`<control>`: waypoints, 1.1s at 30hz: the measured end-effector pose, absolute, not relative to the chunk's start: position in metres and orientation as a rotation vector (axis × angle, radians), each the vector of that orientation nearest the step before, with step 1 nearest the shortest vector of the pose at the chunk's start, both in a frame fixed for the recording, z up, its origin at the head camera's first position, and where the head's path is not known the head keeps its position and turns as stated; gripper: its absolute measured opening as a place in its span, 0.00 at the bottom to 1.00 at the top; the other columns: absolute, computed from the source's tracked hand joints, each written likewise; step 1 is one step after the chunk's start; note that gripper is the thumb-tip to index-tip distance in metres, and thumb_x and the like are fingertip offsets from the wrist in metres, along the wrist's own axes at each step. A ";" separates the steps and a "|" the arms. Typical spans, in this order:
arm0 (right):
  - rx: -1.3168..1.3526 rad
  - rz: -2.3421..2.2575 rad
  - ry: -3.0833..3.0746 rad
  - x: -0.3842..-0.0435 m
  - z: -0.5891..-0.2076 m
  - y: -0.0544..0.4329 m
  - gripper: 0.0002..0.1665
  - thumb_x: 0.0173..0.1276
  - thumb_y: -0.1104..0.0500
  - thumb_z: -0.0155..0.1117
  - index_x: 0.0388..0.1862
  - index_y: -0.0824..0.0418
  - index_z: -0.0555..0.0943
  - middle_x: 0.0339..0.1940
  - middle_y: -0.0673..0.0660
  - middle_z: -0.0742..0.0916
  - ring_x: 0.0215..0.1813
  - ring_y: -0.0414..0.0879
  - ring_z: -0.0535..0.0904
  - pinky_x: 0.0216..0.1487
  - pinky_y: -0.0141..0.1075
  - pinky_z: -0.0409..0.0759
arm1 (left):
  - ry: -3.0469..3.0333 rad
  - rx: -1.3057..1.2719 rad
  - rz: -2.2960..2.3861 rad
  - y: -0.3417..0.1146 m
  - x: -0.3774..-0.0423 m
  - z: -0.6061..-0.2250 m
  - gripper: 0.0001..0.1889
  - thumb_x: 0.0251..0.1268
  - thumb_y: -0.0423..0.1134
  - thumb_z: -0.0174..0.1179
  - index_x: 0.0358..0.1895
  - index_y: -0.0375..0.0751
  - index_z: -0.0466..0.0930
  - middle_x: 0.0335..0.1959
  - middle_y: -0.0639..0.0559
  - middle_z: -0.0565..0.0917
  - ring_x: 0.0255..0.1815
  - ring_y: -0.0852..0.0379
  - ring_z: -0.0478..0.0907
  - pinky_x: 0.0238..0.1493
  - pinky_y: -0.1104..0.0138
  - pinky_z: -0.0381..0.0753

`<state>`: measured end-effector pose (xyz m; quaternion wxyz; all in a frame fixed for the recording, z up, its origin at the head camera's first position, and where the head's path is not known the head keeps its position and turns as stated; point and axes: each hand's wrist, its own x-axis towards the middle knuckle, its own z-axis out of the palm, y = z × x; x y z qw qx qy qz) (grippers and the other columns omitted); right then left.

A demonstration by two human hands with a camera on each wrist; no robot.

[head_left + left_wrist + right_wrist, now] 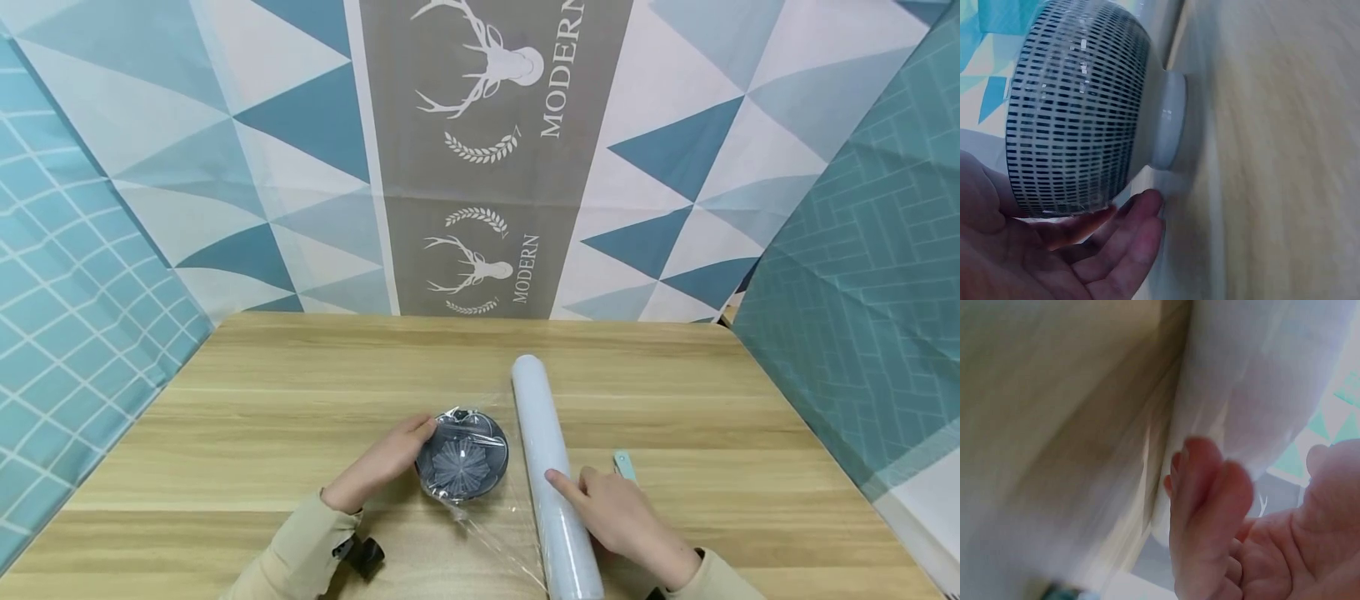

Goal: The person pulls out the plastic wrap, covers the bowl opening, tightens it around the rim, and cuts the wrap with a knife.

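Note:
A dark bowl (461,467) with a starburst pattern inside stands on the table, clear plastic film (514,492) lying over it and running to the roll. In the left wrist view the bowl's outside (1075,119) shows rows of dark dashes above a pale foot. My left hand (397,454) holds the bowl's left side, thumb at the rim and fingers lower along the wall. To the right lies a long roll of cling film (543,450). My right hand (611,504) touches the roll's right side with extended fingers; in the right wrist view the fingertips (1200,456) are against it.
A small mint-green tool (624,464), perhaps a cutter, lies just beyond the right hand, partly hidden by it. The wooden table (300,433) ends at a patterned cloth backdrop (480,175), with tiled-print cloths at both sides.

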<state>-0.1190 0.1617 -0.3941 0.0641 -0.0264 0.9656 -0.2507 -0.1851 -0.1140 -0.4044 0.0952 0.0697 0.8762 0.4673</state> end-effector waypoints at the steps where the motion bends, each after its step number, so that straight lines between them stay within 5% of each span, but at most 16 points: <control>1: -0.079 -0.756 2.934 -0.121 -0.394 0.164 0.31 0.66 0.34 0.43 0.21 0.58 0.72 0.14 0.50 0.73 0.18 0.42 0.67 0.21 0.34 0.65 | 2.593 0.209 1.408 -0.113 -0.186 -0.404 0.19 0.70 0.38 0.39 0.55 0.28 0.70 0.55 0.32 0.73 0.60 0.36 0.65 0.61 0.47 0.61; 4: -0.080 -0.751 2.980 -0.126 -0.394 0.171 0.27 0.69 0.39 0.42 0.21 0.57 0.72 0.13 0.49 0.73 0.17 0.41 0.66 0.18 0.34 0.64 | 2.579 0.213 1.482 -0.111 -0.188 -0.402 0.16 0.67 0.34 0.41 0.51 0.28 0.72 0.51 0.36 0.76 0.57 0.39 0.69 0.60 0.48 0.64; 10: -0.096 -0.581 3.125 -0.135 -0.394 0.192 0.15 0.64 0.53 0.56 0.28 0.65 0.73 0.18 0.53 0.73 0.17 0.42 0.67 0.16 0.32 0.65 | 2.559 0.192 1.560 -0.107 -0.191 -0.397 0.15 0.66 0.32 0.42 0.51 0.31 0.73 0.51 0.38 0.76 0.56 0.40 0.69 0.59 0.48 0.64; 17: -0.054 -0.448 3.075 -0.141 -0.399 0.211 0.31 0.52 0.54 0.67 0.42 0.77 0.67 0.30 0.64 0.74 0.27 0.49 0.72 0.20 0.37 0.72 | 2.535 0.168 1.615 -0.110 -0.196 -0.389 0.15 0.65 0.31 0.42 0.50 0.29 0.72 0.48 0.36 0.77 0.52 0.42 0.73 0.56 0.51 0.69; 33: -0.026 -0.840 2.876 -0.162 -0.388 0.211 0.25 0.52 0.65 0.61 0.45 0.76 0.65 0.25 0.59 0.76 0.22 0.45 0.72 0.18 0.33 0.73 | 2.529 0.195 1.651 -0.118 -0.205 -0.364 0.16 0.69 0.34 0.40 0.51 0.29 0.71 0.51 0.35 0.76 0.50 0.43 0.74 0.53 0.55 0.72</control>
